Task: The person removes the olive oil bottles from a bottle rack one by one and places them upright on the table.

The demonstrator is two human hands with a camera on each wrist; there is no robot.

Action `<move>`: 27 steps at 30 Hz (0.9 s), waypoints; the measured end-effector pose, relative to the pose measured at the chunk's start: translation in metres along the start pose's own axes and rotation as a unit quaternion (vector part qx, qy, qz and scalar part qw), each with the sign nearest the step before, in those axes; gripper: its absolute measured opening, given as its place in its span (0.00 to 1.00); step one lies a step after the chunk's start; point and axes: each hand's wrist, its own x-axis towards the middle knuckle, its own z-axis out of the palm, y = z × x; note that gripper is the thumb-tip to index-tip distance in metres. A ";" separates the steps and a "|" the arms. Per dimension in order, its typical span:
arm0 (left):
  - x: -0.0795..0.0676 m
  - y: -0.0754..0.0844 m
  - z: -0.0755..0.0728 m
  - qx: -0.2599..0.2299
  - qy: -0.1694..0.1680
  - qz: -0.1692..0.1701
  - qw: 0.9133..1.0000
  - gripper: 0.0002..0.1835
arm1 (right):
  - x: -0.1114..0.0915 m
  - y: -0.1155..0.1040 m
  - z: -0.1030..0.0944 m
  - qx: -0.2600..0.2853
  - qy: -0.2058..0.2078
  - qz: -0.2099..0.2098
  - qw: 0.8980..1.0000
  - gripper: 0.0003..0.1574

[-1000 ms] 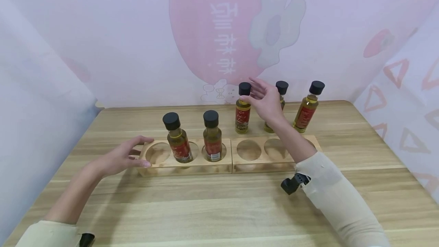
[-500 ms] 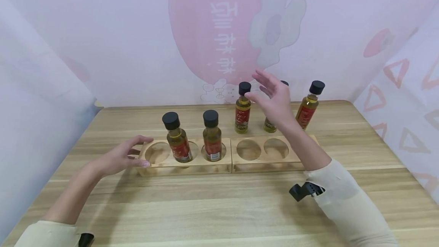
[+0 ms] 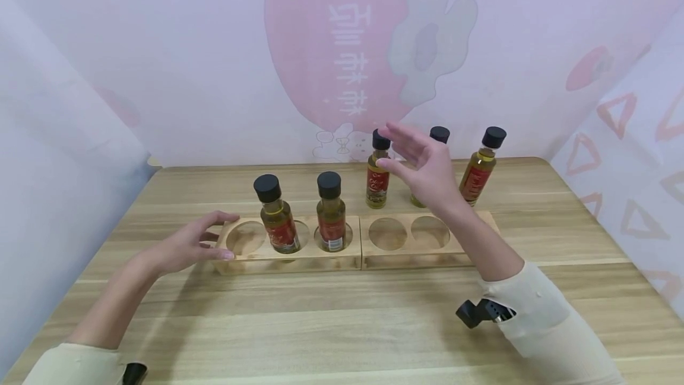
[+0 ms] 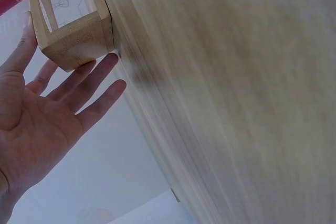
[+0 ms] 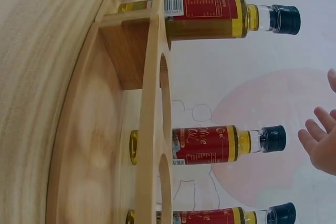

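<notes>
Two light wooden bottle racks with round holes stand end to end. My left hand holds the outer end of the left rack, thumb at the front corner and index finger at the back; the left wrist view shows its other fingers spread. Olive oil bottles with black caps stand in that rack's middle and right holes. Behind the right rack, my right hand hovers with extended fingers around the neck height of an olive oil bottle, its fingers overlapping the black cap in the head view.
Two more oil bottles stand behind the right rack: one partly hidden by my right hand, another farther right. The wooden table extends in front. A printed pale curtain hangs behind the table.
My right hand moves right and up, away from the leftmost rear bottle, then comes lower and back toward its cap. The left hand, racks and bottles stay in place.
</notes>
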 end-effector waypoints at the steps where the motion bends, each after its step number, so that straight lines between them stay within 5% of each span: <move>1: 0.000 0.000 0.000 0.000 0.000 0.000 1.000 0.36 | -0.001 0.000 0.001 0.004 -0.003 0.002 1.000 0.38; 27: -0.002 -0.001 -0.001 -0.001 0.001 -0.005 1.000 0.36 | -0.016 0.009 0.044 0.128 -0.138 0.032 0.982 0.37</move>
